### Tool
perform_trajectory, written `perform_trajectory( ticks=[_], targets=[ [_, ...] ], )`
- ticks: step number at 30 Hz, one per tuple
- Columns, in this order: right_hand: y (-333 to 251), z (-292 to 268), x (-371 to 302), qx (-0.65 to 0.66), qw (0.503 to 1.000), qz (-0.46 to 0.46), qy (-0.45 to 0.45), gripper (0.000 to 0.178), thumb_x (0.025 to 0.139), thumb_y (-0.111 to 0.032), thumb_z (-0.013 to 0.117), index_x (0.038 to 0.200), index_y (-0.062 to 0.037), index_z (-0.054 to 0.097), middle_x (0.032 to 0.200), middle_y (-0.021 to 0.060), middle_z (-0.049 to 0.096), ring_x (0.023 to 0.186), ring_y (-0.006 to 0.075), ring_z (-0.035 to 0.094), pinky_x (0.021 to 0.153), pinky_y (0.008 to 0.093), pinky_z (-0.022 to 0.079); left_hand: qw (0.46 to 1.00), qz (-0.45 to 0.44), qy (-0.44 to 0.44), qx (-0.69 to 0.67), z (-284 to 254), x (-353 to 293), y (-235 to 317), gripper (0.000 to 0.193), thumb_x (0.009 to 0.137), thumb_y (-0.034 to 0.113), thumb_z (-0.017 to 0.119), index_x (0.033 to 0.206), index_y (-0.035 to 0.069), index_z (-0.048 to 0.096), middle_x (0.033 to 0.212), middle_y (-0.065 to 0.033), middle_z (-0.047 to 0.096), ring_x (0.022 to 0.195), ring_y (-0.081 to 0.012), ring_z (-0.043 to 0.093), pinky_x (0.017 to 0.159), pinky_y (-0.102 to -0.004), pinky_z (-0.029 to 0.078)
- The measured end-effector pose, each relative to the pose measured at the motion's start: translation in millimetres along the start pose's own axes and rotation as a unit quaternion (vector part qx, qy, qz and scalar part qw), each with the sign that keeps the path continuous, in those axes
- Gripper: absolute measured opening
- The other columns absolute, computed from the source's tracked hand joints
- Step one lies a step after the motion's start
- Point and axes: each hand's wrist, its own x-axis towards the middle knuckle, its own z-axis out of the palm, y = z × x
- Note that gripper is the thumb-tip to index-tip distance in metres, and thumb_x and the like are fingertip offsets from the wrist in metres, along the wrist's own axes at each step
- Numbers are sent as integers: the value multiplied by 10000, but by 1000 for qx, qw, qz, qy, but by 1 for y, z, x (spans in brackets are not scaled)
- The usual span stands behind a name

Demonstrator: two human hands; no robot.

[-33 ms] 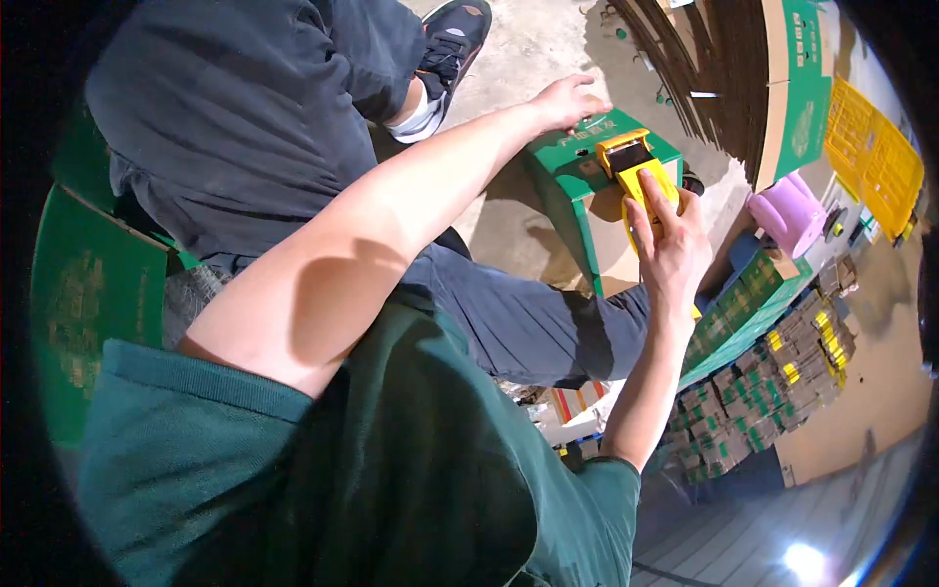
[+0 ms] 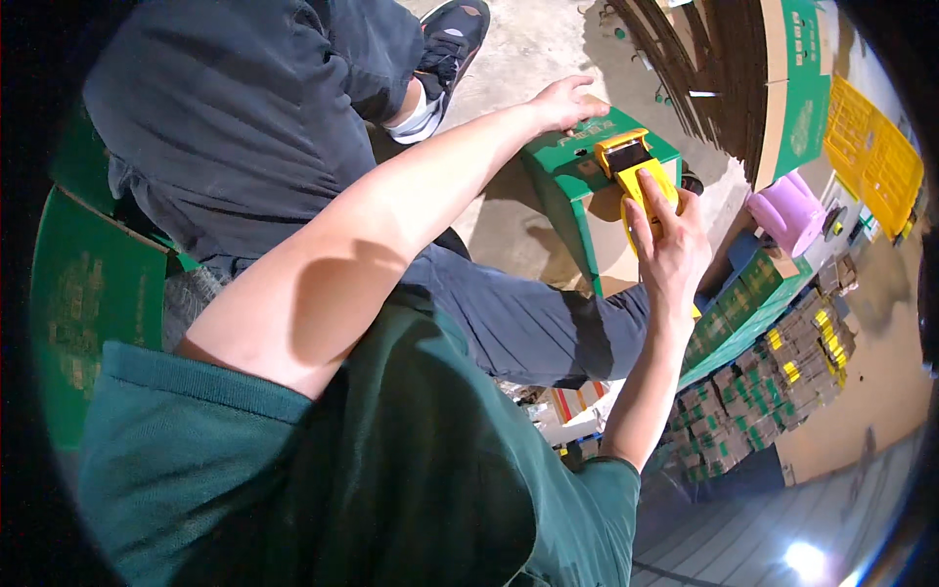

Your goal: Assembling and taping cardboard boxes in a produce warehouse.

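Note:
My right hand is wrapped round a yellow tape dispenser. Its head, with a dark part inside, lies against the top of a green cardboard box. That box stands between my legs, its brown side showing below the dispenser. At the box's far left corner rests my left hand, fingers stretched out over the edge and nothing visible in it. The undersides of the fingers are hidden.
Flattened cardboard sheets stand stacked at the upper right, with a yellow plastic crate beyond. A pink container sits above another green box. Several packed bundles lie lower right. A large green box is at my left.

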Motion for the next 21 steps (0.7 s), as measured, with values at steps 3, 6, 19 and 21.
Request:
perform_trajectory(
  ticks=[3, 6, 19, 21],
  targets=[
    [2, -1, 0, 10, 1000, 7, -5, 410, 942, -394, 732, 1324, -245, 719, 1113, 154, 624, 924, 300, 693, 784, 405, 579, 998, -6, -37, 43, -6, -7, -9, 734, 925, 331, 786, 1545, 125, 452, 865, -73, 707, 714, -168, 653, 667, -338, 555],
    [3, 0, 0, 14, 1000, 0, 0, 408, 940, -394, 736, 1320, -245, 722, 1135, 154, 623, 927, 301, 698, 793, 404, 580, 949, 180, 38, 255, 10, -14, -16, 699, 926, 293, 760, 1538, 152, 454, 850, -93, 707, 754, -252, 673, 767, -377, 579],
    [0, -2, -1, -43, 998, 9, -39, 430, 946, -437, 712, 1351, -294, 689, 1134, 135, 623, 907, 290, 695, 761, 406, 578, 825, 80, -135, 543, -6, -13, -4, 625, 994, 247, 541, 1598, 243, 378, 1467, -203, 550, 1342, -392, 548, 1147, -462, 429],
    [3, -2, -2, -48, 998, 8, -35, 435, 943, -439, 714, 1353, -296, 687, 1130, 133, 622, 896, 291, 695, 757, 405, 579, 903, 97, -67, 412, 3, -13, -13, 626, 1009, 304, 525, 1606, 215, 359, 1535, -209, 474, 1410, -390, 473, 1188, -454, 376]
  ],
)
